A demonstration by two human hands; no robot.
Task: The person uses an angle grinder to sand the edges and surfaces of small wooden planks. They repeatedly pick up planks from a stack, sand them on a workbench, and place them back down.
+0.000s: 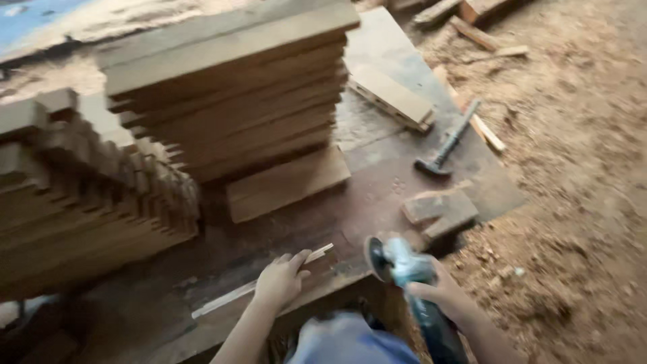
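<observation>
Far left, a stepped stack of wood blocks (81, 195), blurred; next to it a taller pile of planks (229, 94), 1 loose plank (286, 183) lying at its foot on the dark board workbench (377, 168).

My left hand (280, 280) lies palm down, fingers loosely curled, pressing on a thin pale wood strip (259, 283) near the bench's front edge; it pins the strip rather than closing around it. My right hand (441, 293) is wrapped tight around the body of a teal angle grinder (408, 273), disc (373, 258) facing the strip's right end, just beside it but not touching.

Step looks like: strip held down, grinder poised to work its end. Next move calls for firm pressure on the strip and keeping my fingers off the disc.

Right: small block (439, 210), hammer (448, 143), short board (391, 96), then sawdust floor (573, 202). No packages, labels or signs visible.
</observation>
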